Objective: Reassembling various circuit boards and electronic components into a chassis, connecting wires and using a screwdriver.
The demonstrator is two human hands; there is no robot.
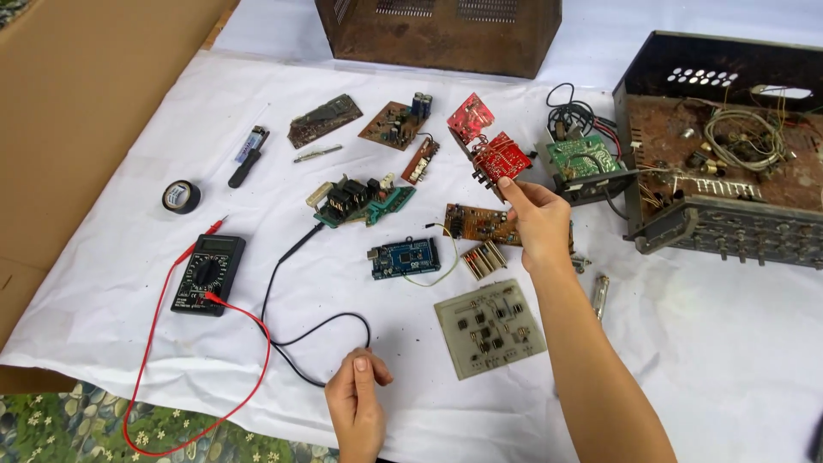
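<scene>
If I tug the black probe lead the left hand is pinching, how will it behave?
Probably floppy: the black lead lies in loose curves across the white sheet. Likely light, since the left hand lifts it with a fingertip pinch. A hard tug might drag the multimeter, as the lead seems to run to it.

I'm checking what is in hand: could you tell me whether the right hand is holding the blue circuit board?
No, the right hand pinches the red circuit board, while the blue circuit board lies untouched on the white cloth.
</scene>
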